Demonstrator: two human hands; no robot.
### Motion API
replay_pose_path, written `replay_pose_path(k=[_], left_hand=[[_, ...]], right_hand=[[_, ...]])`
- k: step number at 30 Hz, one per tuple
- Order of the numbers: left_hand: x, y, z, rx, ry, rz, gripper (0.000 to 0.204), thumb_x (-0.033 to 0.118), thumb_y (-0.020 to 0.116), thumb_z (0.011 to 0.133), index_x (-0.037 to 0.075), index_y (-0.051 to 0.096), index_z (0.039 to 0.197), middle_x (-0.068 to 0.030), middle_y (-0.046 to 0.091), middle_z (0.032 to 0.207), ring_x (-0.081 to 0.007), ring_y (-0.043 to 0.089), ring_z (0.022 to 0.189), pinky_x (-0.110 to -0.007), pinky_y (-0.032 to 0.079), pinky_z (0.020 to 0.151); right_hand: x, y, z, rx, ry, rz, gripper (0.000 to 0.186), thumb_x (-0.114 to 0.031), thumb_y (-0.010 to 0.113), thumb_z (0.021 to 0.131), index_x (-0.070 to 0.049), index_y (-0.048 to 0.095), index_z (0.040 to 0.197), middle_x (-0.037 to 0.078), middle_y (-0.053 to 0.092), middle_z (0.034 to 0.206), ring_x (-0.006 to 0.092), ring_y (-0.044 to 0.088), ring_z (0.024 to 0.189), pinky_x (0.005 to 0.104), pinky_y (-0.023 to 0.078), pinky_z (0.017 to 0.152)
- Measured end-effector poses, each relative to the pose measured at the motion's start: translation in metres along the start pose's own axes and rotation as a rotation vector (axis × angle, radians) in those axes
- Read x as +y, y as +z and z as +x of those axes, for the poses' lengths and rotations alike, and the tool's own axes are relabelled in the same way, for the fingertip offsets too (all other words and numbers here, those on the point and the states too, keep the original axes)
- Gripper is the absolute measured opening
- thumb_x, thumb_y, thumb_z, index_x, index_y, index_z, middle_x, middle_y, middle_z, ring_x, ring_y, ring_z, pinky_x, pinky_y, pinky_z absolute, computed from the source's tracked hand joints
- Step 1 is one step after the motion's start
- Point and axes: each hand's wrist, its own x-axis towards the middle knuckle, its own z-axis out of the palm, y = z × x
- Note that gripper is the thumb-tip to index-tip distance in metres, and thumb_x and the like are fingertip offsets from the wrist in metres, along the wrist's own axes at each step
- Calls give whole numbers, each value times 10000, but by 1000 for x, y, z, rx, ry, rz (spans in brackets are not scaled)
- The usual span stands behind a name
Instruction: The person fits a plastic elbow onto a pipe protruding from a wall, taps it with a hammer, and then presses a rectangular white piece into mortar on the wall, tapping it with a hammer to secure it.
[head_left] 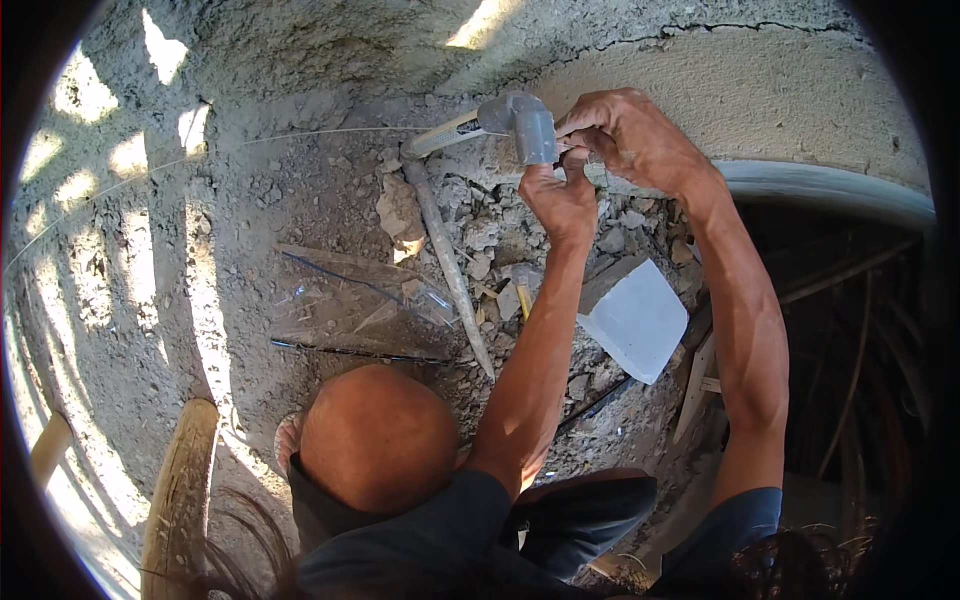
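A grey pipe fitting (535, 135) stands out from the end of a pale pipe (447, 133) close to the wall. At its lower end is my left hand (562, 200), thumb up and fingers bent in. Just right of the fitting, my right hand (640, 140) is closed in a pinch, its fingertips meeting near the left thumb. A thin pale sliver shows between the two hands, too small to name. The fingers partly hide what each hand grips. Both forearms reach up from the lower edge.
Below the hands, a pale grey block (640, 320) lies on rubble. A long stick (445, 260) leans beside a stone (400, 215); clear plastic sheeting (350, 300) lies left of it. A wooden pole (180, 500) stands lower left. The rough wall (780, 100) rises behind.
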Motion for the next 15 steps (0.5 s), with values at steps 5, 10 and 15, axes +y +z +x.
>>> replay_pose_path(k=[5, 10, 15], left_hand=[[-4, 0, 1, -9, 10, -84, 162, -127, 653, 854, -48, 692, 990, -29, 667, 886, -101, 577, 801, -265, 476, 755], [-5, 0, -1, -22, -23, -10, 181, -132, 658, 845, -38, 709, 991, -29, 655, 892, -109, 571, 824, -273, 474, 769], [0, -1, -2, -28, -14, 62, 176, -141, 662, 832, -36, 720, 961, -42, 649, 930, -114, 575, 834, -279, 475, 769]], right_hand=[[-1, -8, 5, -45, -32, 40, 221, 56, 687, 839, -60, 778, 1004, 150, 740, 1000, 324, 711, 903, 425, 578, 789], [-1, -12, 2, -54, -116, -14, 229, 73, 677, 831, -52, 776, 994, 156, 740, 990, 314, 713, 892, 423, 583, 780], [-1, -8, 2, -54, -71, -47, 197, 58, 693, 826, -35, 771, 981, 153, 746, 939, 305, 720, 826, 410, 581, 732]])
